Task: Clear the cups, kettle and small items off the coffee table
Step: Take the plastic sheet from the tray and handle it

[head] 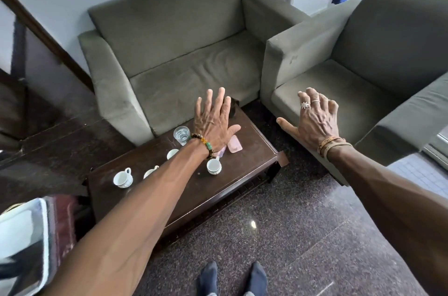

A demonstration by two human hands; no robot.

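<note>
Left hand (213, 123) hovers spread and empty above the dark wooden coffee table (184, 189); right hand (312, 117) is splayed, empty, beyond its edge. White ceramic cups (214, 166) and a clear drinking glass (181, 135) stand on the table.

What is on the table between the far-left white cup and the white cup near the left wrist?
In the head view, between the far-left cup and the cup by the wrist, another white cup stands, partly hidden by the left forearm.
</note>
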